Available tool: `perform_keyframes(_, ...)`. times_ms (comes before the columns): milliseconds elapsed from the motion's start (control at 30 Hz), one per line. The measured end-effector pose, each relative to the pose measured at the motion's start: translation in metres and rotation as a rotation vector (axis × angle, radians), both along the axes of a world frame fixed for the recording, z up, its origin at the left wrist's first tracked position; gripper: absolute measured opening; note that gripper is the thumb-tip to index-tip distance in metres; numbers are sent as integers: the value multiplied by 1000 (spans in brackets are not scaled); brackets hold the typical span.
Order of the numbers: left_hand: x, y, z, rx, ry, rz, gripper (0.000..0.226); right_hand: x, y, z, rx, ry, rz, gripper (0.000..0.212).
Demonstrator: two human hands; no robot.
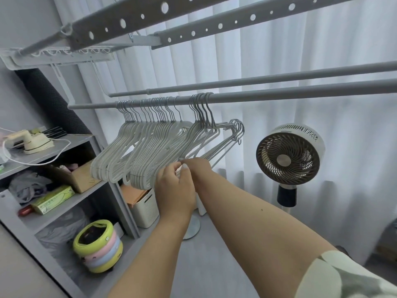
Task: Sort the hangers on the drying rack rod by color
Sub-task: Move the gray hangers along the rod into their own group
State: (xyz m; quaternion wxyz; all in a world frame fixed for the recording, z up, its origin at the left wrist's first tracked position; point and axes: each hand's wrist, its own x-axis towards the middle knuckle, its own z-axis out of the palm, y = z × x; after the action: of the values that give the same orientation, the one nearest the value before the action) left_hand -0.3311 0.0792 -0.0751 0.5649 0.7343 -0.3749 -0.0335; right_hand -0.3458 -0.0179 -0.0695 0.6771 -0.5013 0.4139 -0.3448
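Observation:
Several pale hangers (137, 151) hang in a tight row from the grey drying rack rod (279, 94), with a smaller cluster of hangers (202, 134) to their right. A bundle of thin hangers (225, 143) is off the rod, its hooks pointing right. My left hand (174, 188) and my right hand (196, 168) meet just below the row, both with fingers curled round the lower ends of hangers. Which hangers each hand holds is partly hidden by the fingers.
A second rod (257, 79) runs behind the first, with perforated rack bars (214, 24) overhead. A standing fan (287, 155) is at the right before white curtains. A grey shelf unit (64, 147) at the left holds an iron, boxes and a white bin (146, 207).

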Motion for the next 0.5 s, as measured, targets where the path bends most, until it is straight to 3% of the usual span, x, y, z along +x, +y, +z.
perform_keyframes(200,12,-3,2,33,-5,28,30,-1,-2,4,42,9,0,7)
perform_keyframes(367,13,-11,3,128,-47,-26,36,-15,-4,-11,63,-114,-1,7)
perform_keyframes(500,-1,-22,6,161,129,-177,35,-33,-1,-18,35,-173,-20,5)
